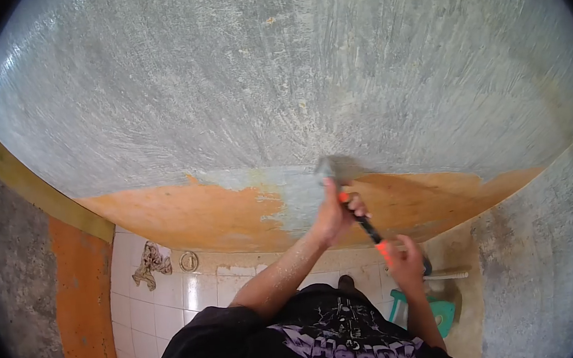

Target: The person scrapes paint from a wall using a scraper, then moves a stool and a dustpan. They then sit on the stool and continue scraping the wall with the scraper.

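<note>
Both my hands are on a scraper (367, 226) with a black and orange handle, held slanting against the wall. Its head is smeared by motion and meets the wall where grey surface borders orange paint (414, 197). My left hand (334, 216) is closed around the upper part of the handle, close to the head, with the thumb pointing up along it. Lower down, my right hand (405, 262) grips the orange end of the handle. Pale specks of dust cover my left forearm. A bare bluish-grey strip (296, 202) cuts through the orange band left of the scraper.
The scraped grey wall (255, 77) rises ahead, with side walls on both sides. On the white tiled floor (173, 296) lie a crumpled patterned cloth (151, 264) and a ring-shaped item (188, 261). A green plastic stool (444, 315) and a pale stick-like handle (447, 276) are at my right.
</note>
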The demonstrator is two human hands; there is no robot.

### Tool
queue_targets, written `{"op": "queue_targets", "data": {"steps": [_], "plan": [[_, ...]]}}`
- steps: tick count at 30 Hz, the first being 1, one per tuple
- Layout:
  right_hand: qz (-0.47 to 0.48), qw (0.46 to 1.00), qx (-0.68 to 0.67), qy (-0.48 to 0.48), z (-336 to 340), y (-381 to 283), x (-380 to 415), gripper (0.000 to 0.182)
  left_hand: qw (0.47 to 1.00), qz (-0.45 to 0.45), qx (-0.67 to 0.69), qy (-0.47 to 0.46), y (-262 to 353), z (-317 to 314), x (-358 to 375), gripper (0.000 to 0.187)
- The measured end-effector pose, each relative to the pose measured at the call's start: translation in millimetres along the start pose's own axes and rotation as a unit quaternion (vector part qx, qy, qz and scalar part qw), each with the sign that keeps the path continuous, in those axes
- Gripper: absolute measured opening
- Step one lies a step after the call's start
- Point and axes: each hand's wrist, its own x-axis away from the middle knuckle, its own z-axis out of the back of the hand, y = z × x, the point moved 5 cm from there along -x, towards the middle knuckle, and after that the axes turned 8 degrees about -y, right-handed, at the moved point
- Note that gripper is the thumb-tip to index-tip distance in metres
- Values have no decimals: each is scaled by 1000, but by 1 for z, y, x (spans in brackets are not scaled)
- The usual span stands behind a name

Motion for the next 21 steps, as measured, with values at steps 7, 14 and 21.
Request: {"op": "queue_targets", "data": {"steps": [7,14,21], "plan": [[-9,997,-80,1,-11,-7,3,44,999,-30,-17,-7,8,2,4,63],[-4,997,-61,-39,-18,-25,-7,40,997,-68,-38,-29,25,11,3,61],[-19,994,-105,-23,11,-17,-5,40,1000,-23,-1,11,11,-9,1,64]]}}
